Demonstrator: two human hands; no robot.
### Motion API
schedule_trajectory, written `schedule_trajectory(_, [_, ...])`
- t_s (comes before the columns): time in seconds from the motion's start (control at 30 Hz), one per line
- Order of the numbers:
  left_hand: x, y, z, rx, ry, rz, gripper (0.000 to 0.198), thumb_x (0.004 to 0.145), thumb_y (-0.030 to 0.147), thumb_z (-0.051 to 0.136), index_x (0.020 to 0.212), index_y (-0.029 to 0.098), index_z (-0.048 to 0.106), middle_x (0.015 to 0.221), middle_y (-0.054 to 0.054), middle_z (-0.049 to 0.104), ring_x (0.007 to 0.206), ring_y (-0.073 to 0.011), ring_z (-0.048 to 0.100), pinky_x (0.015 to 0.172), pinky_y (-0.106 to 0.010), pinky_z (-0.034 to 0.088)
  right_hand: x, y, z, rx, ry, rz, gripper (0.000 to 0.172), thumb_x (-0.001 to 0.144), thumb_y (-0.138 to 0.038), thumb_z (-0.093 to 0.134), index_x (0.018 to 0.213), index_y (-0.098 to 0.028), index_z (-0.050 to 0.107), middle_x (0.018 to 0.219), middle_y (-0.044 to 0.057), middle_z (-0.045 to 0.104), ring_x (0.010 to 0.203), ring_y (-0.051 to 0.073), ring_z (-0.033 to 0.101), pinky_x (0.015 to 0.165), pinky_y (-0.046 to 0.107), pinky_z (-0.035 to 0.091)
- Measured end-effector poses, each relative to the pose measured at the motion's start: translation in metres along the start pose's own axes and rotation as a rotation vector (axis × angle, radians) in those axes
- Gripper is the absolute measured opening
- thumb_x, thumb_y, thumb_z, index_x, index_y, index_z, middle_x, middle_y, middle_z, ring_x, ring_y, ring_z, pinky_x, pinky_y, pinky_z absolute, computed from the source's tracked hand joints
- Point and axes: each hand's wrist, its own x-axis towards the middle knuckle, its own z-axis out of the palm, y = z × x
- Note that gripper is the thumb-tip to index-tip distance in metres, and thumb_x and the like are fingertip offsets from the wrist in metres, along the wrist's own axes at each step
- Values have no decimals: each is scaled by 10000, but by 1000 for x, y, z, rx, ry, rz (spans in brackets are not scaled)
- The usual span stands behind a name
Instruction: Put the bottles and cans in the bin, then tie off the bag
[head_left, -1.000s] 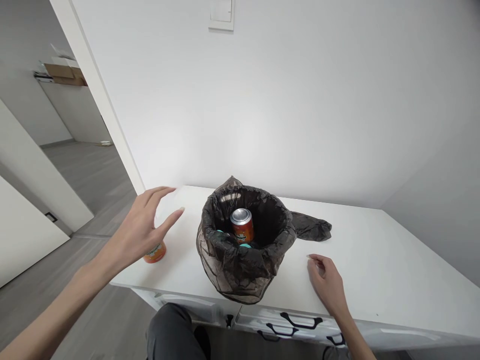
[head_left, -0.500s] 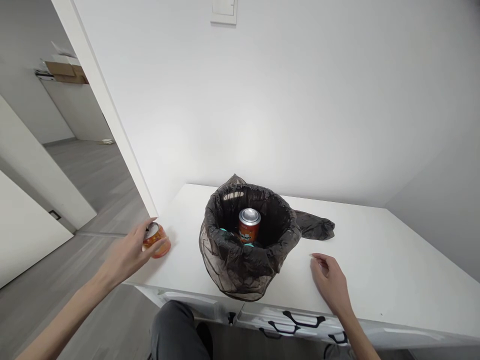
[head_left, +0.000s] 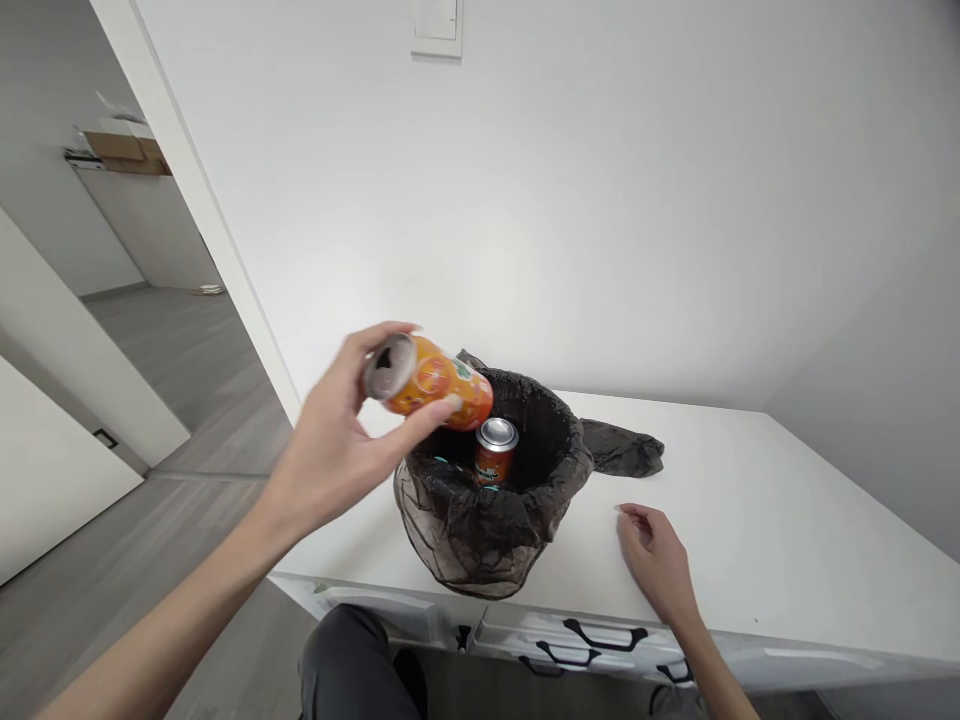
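My left hand (head_left: 334,455) grips an orange drink can (head_left: 431,383), tipped on its side, above the left rim of a small bin lined with a dark plastic bag (head_left: 487,520). Inside the bin another orange can (head_left: 494,450) stands upright among teal items. My right hand (head_left: 656,560) rests on the white tabletop (head_left: 750,540) to the right of the bin, fingers loosely curled, holding nothing.
A loose tail of the dark bag (head_left: 622,450) lies on the table behind the bin. Drawers with black handles (head_left: 596,636) run under the table's front edge. A doorway to grey flooring (head_left: 172,350) opens at the left; a white wall stands close behind.
My left hand closed on the orange can at the table's left edge, lifted it and carried it right, above the bin. My right hand has stayed put.
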Motion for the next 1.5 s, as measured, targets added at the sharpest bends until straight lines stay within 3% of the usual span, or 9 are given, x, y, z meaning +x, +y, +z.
schedule_trajectory(0.13, [10,10,23,-86,-250,-1,495,909,445,731,1323,246,545,1315,-70,697,1160,-254,700,1035,-421,588,0,-5,-1,1,-5,14,350,915,-504,592,1080,-214,700,1189,130,739,1099,303,678,979,450,525])
schedule_trajectory(0.33, [15,-6,46,-16,-539,-1,545,897,462,760,1352,232,569,1357,-86,705,1193,-283,705,1028,-420,570,0,-7,0,12,-7,10,355,911,-503,582,1075,-210,697,1178,131,733,1097,306,675,1007,469,514])
schedule_trajectory(0.5, [12,-21,43,86,-451,4,678,924,593,713,1488,257,540,1536,-94,607,1385,-318,597,1164,-466,482,0,-8,-1,10,-6,18,356,901,-507,584,1060,-210,698,1167,131,735,1090,309,677,1006,476,512])
schedule_trajectory(0.63, [10,-34,31,45,-228,-84,571,988,598,622,1459,279,576,1527,-85,618,1392,-311,591,1164,-485,481,0,-10,-2,15,-4,19,355,891,-506,586,1055,-212,701,1164,132,738,1085,311,680,994,473,516])
schedule_trajectory(0.77, [2,-73,25,-41,71,-182,489,1070,556,469,1431,239,560,1503,-116,627,1394,-270,590,1180,-464,466,-1,-10,-2,23,-3,25,351,892,-501,592,1058,-213,703,1172,134,739,1089,311,678,997,472,515])
schedule_trajectory(0.87, [-17,-120,27,-22,148,-317,543,1064,610,417,1406,212,559,1432,-141,666,1369,-283,611,1184,-481,457,-1,-9,-2,25,-3,25,358,893,-509,590,1060,-214,704,1174,131,737,1095,309,676,1004,473,514])
schedule_trajectory(0.97, [-47,-173,34,138,27,-424,653,1020,689,408,1403,183,563,1422,-181,667,1353,-352,616,1158,-551,468,-1,-8,-2,21,-5,25,369,889,-520,590,1062,-215,704,1172,129,736,1090,308,678,1000,474,519])
schedule_trajectory(1.17, [-115,-258,54,464,-252,-325,778,1022,660,313,1491,74,520,1585,-242,529,1549,-403,409,1247,-584,366,-1,-9,-2,7,0,14,377,884,-537,585,1047,-220,708,1153,126,741,1076,307,683,988,477,530])
schedule_trajectory(1.5, [-143,-278,63,718,-372,-222,712,1062,507,293,1569,53,499,1667,-171,445,1600,-367,331,1302,-561,300,-3,-17,-3,-13,11,13,384,870,-548,575,1015,-223,720,1128,122,748,1045,302,695,961,459,539])
